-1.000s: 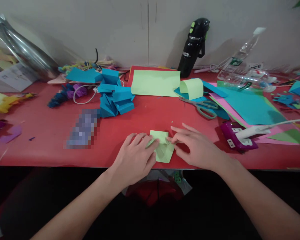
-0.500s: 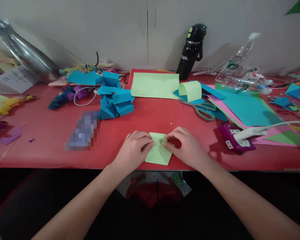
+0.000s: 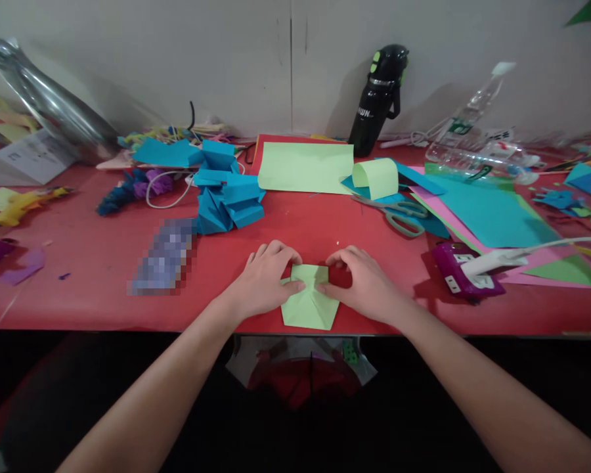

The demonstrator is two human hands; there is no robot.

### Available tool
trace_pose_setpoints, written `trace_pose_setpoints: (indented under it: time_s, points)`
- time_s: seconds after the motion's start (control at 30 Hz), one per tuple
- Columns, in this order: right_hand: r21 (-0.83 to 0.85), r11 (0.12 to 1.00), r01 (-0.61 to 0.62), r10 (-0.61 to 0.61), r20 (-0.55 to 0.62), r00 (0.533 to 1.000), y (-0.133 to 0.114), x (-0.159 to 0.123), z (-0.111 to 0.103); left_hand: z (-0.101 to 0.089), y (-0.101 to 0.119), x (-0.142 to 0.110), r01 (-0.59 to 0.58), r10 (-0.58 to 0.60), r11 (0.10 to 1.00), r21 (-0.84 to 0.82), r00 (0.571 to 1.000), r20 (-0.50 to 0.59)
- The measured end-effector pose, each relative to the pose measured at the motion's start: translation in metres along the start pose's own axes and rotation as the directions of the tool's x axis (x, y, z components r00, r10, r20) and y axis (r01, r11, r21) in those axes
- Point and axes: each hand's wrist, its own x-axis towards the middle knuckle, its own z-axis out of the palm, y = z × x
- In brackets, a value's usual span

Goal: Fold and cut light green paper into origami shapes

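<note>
Light green folded paper: the small piece lies flat close to the near edge of the red table, between the two hands; crease lines run across its middle, and its near part is wider than its far part.
Left hand: this hand has its thumb laid on top of the folded piece; the forefinger bends near the far left corner, and a gap is between thumb and forefinger, so the grip is not closed.
Right hand: this hand is placed almost as a mirror, the thumb on the paper's right part, the forefinger curved near the far right corner, also with an open gap.
Sheets behind: a larger light green sheet lies over a red one near the wall; just to its right, a curled light green strip rests on blue paper.
Scissors: the grey-handled pair lies beside this strip, partly over blue paper.
Right side: a purple power socket with a white plug is next to blue, pink and green sheets.
Left side: blue folded paper stands near a pixelated object, whose kind I cannot tell.
Bottles: a black one stands by the wall; clear plastic ones are farther right.
</note>
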Motion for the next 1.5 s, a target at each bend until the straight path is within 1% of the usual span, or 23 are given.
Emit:
trace_pose_setpoints:
  time_s: [0.1,0.17,0.27,0.37,0.47,0.57,0.63,0.7,0.73,0.77,0.8,0.83,0.87,0.9,0.93,0.97,1.0,1.07,1.13,1.2,1.27,1.4,1.5]
  points:
    - [0.022,1.000,0.000,0.000,0.032,0.999,-0.004,0.002,-0.003,-0.005,0.001,0.002,-0.012,0.012,1.000,-0.014,0.999,0.033]
    - [0.057,0.998,0.002,-0.005,0.048,0.999,-0.005,0.002,-0.004,-0.007,0.001,0.001,-0.016,0.017,1.000,-0.004,0.999,0.031]
    - [0.175,0.985,0.001,-0.018,0.098,0.995,-0.004,0.002,-0.004,-0.009,0.001,0.000,-0.005,0.005,0.999,-0.034,1.000,0.019]
    - [0.286,0.958,-0.005,-0.036,0.140,0.989,-0.003,0.003,-0.003,-0.010,0.000,0.000,0.006,0.001,0.993,-0.122,0.998,0.057]
    - [0.282,0.959,0.015,-0.059,0.149,0.987,-0.003,0.004,-0.003,-0.010,-0.001,0.001,-0.032,0.044,0.992,-0.124,0.995,0.093]
    - [0.214,0.975,0.065,-0.095,0.133,0.986,-0.005,0.005,-0.004,-0.011,0.000,0.001,-0.082,0.087,0.995,-0.064,0.993,0.079]
    - [0.204,0.974,0.096,-0.119,0.104,0.987,-0.006,0.005,-0.006,-0.011,0.002,0.001,-0.091,0.094,0.994,-0.059,0.994,0.057]
    - [0.219,0.963,0.160,-0.170,0.029,0.985,-0.008,0.004,-0.008,-0.012,0.005,0.000,-0.101,0.100,0.992,-0.077,0.995,-0.017]
    - [0.206,0.955,0.213,-0.209,-0.043,0.977,-0.009,0.003,-0.010,-0.013,0.007,-0.001,-0.130,0.123,0.989,-0.069,0.988,-0.094]
    - [0.171,0.946,0.275,-0.255,-0.134,0.958,-0.010,0.002,-0.012,-0.013,0.008,-0.002,-0.178,0.168,0.984,-0.034,0.967,-0.192]
    - [0.111,0.936,0.335,-0.304,-0.229,0.925,-0.011,0.001,-0.014,-0.013,0.009,-0.003,-0.238,0.236,0.971,0.028,0.927,-0.292]
    - [0.036,0.924,0.380,-0.351,-0.313,0.883,-0.011,-0.001,-0.016,-0.013,0.010,-0.004,-0.297,0.317,0.948,0.111,0.871,-0.377]
    - [-0.041,0.912,0.407,-0.392,-0.373,0.841,-0.011,-0.002,-0.017,-0.012,0.010,-0.004,-0.342,0.394,0.919,0.196,0.810,-0.433]
    - [-0.107,0.901,0.421,-0.426,-0.403,0.810,-0.009,-0.003,-0.018,-0.011,0.009,-0.005,-0.370,0.457,0.889,0.270,0.762,-0.458]
    - [-0.161,0.888,0.431,-0.457,-0.406,0.791,-0.008,-0.004,-0.018,-0.009,0.009,-0.005,-0.386,0.502,0.863,0.327,0.734,-0.458]
    - [-0.203,0.873,0.443,-0.487,-0.388,0.783,-0.005,-0.004,-0.017,-0.006,0.007,-0.005,-0.394,0.532,0.842,0.369,0.721,-0.444]
    - [-0.237,0.860,0.452,-0.510,-0.352,0.785,-0.002,-0.005,-0.015,-0.003,0.006,-0.005,-0.397,0.550,0.826,0.400,0.721,-0.421]
    - [-0.283,0.838,0.467,-0.533,-0.237,0.812,0.003,-0.005,-0.009,0.005,0.003,-0.004,-0.407,0.565,0.805,0.431,0.747,-0.349]
    - [-0.296,0.834,0.466,-0.515,-0.110,0.850,0.007,-0.005,-0.003,0.013,0.000,-0.004,-0.425,0.551,0.802,0.420,0.797,-0.245]
    - [-0.275,0.846,0.456,-0.482,-0.028,0.876,0.009,-0.006,-0.001,0.017,-0.001,-0.006,-0.436,0.523,0.813,0.387,0.838,-0.154]
    - [-0.227,0.863,0.452,-0.463,0.004,0.886,0.009,-0.008,-0.001,0.018,-0.001,-0.008,-0.433,0.496,0.829,0.354,0.861,-0.109]
    - [-0.118,0.890,0.440,-0.442,0.011,0.897,0.008,-0.008,-0.006,0.014,-0.003,-0.007,-0.434,0.469,0.861,0.266,0.879,-0.086]
    - [-0.010,0.918,0.395,-0.395,-0.001,0.918,0.009,-0.001,-0.010,0.013,-0.006,0.001,-0.415,0.435,0.896,0.160,0.891,-0.128]
